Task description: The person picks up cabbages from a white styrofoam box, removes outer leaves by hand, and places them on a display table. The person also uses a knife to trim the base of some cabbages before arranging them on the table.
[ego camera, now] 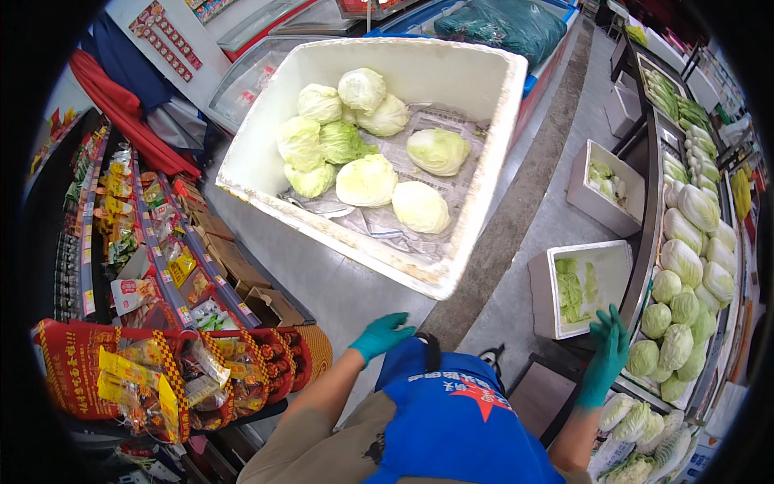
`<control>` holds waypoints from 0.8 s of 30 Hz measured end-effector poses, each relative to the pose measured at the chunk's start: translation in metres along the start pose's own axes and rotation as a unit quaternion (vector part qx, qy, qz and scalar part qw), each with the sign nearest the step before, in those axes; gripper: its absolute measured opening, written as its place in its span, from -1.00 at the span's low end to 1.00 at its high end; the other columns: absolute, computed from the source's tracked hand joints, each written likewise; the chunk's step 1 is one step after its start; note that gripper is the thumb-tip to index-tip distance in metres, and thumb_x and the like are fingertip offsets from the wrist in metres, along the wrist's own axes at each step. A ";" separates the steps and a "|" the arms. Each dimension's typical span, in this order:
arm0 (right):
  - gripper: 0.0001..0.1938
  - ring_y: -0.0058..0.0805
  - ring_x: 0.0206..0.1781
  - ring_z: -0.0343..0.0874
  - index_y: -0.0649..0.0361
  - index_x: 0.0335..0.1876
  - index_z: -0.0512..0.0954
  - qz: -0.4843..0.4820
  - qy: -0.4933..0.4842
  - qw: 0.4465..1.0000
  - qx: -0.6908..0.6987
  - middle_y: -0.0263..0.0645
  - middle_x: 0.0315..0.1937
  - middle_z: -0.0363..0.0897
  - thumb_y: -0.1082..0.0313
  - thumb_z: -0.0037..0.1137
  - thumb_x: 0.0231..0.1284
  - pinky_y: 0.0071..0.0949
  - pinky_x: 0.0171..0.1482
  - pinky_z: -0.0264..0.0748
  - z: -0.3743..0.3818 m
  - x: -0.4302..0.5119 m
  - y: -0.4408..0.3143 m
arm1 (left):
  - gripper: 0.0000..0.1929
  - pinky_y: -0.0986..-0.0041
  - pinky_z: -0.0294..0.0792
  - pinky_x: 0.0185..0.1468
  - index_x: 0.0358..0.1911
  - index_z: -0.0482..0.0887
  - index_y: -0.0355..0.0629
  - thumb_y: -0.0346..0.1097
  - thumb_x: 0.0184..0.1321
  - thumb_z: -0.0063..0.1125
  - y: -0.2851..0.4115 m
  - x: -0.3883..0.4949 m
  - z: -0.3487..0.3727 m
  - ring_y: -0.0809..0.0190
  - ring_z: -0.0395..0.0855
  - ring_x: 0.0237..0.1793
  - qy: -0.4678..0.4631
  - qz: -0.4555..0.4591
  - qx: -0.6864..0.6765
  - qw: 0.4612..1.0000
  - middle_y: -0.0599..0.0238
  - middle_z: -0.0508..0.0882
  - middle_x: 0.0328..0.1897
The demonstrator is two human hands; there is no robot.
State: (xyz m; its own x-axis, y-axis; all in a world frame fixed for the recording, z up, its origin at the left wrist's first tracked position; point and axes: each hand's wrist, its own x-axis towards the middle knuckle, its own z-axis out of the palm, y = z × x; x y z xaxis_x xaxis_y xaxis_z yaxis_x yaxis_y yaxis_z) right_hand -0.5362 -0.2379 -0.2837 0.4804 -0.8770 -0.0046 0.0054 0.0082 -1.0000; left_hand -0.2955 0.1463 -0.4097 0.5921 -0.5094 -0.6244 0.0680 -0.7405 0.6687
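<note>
My left hand (382,336), in a green glove, hangs below a large white foam box (357,242) with its fingers apart and nothing in it. Inside the box, several pale cabbages (366,179) and a greener lettuce-like head (342,143) lie on newspaper (435,118). My right hand (608,348), gloved alike, is raised at the right with fingers spread and holds nothing. It is nearest to a smaller foam box (544,290) with loose green leaves (569,290). A display of round cabbages (674,348) and long napa cabbages (683,260) stands to its right.
A shelf of packaged snacks (163,242) and a red hanging rack (242,375) stand at the left. Chest freezers (248,78) are behind the large box. Another foam box (580,187) with leaves sits on the floor beside the dark edge of the vegetable stand (646,212).
</note>
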 end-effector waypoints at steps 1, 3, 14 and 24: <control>-0.62 -0.48 -0.06 0.65 0.30 0.30 0.46 -0.022 -0.018 1.000 -0.004 -0.10 0.07 0.65 0.27 -0.03 0.51 -0.47 0.06 0.58 0.021 0.012 -0.014 | -0.41 0.39 0.43 0.28 0.34 0.47 -0.20 -0.08 0.30 0.26 -0.012 -0.005 -0.017 0.14 0.62 0.21 0.031 -0.001 -0.050 0.998 0.03 0.62 0.27; -0.62 -0.48 -0.04 0.65 0.31 0.30 0.46 -0.065 -0.055 0.996 -0.002 -0.08 0.09 0.64 0.29 -0.03 0.51 -0.46 0.07 0.58 0.063 0.039 -0.042 | -0.42 0.41 0.42 0.28 0.34 0.48 -0.22 -0.12 0.30 0.27 -0.033 -0.013 -0.047 0.16 0.61 0.22 0.082 -0.016 -0.137 0.987 0.04 0.62 0.27; -0.65 -0.31 0.15 0.63 0.40 0.25 0.46 -0.184 -0.373 0.908 0.046 0.01 0.28 0.51 0.44 0.00 0.44 -0.38 0.19 0.55 0.299 0.146 -0.145 | -0.48 0.41 0.38 0.29 0.30 0.51 -0.30 -0.21 0.34 0.23 -0.098 -0.073 -0.042 0.22 0.59 0.21 0.193 -0.121 -0.320 0.920 0.09 0.66 0.21; -0.50 -0.54 0.08 0.57 0.14 0.31 0.51 -0.134 -0.544 0.765 -0.317 -0.29 0.13 0.62 0.40 0.30 0.23 -0.47 0.18 0.47 0.489 0.126 -0.142 | -0.50 0.44 0.38 0.29 0.30 0.52 -0.29 -0.24 0.34 0.23 -0.153 -0.019 -0.123 0.24 0.58 0.18 0.144 -0.132 -0.387 0.901 0.11 0.66 0.21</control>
State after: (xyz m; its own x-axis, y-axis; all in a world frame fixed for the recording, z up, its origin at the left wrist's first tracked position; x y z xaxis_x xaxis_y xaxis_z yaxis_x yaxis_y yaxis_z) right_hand -0.0470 -0.1146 -0.1378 0.9842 0.1157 -0.1342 -0.0296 -0.6391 -0.7686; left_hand -0.2182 0.3232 -0.4508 0.6499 -0.1430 -0.7465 0.7106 -0.2341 0.6635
